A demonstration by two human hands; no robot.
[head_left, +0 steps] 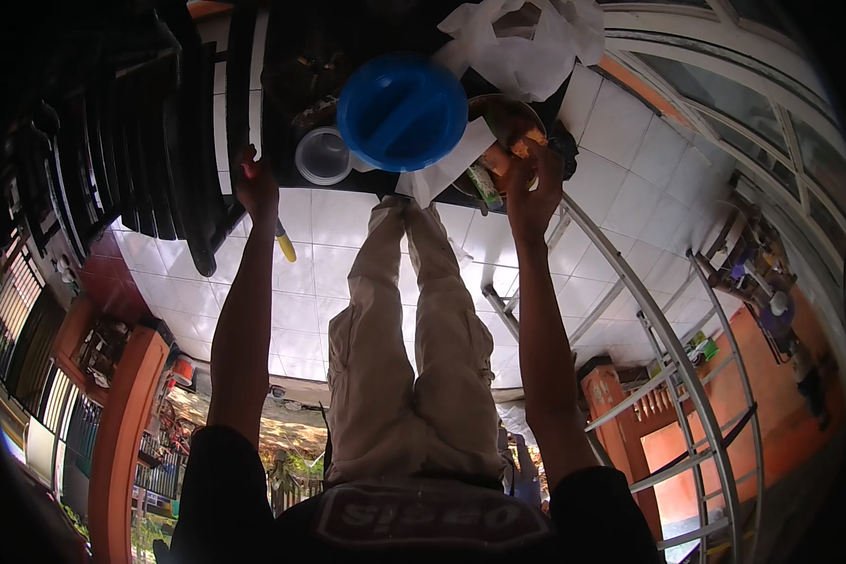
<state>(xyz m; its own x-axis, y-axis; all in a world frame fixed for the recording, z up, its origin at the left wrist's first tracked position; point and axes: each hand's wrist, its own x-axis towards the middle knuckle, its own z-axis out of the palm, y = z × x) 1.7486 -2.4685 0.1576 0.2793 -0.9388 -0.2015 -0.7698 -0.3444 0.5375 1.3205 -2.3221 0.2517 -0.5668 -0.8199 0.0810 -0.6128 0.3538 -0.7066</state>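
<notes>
My left hand [258, 190], fingers curled closed, is by the dark table's left edge. Just beside its wrist shows a yellow-and-blue tool handle [285, 244]; I cannot tell whether the hand grips it. Over a dark round bowl [508, 103] at the table's right, my right hand [536, 183] has its fingers bent around an orange-brown piece of food [526, 143]. More pale orange pieces and a green-edged packet [484, 186] lie next to that hand. Left of it are a blue round lid or tub [402, 113], a clear plastic cup [323, 156] and a white sheet [451, 167].
A crumpled white plastic bag [536, 47] lies at the table's far right. Black slatted furniture [150, 141] stands on the left. A metal ladder [667, 348] leans on the right above white floor tiles [301, 273]. My legs are close below the table.
</notes>
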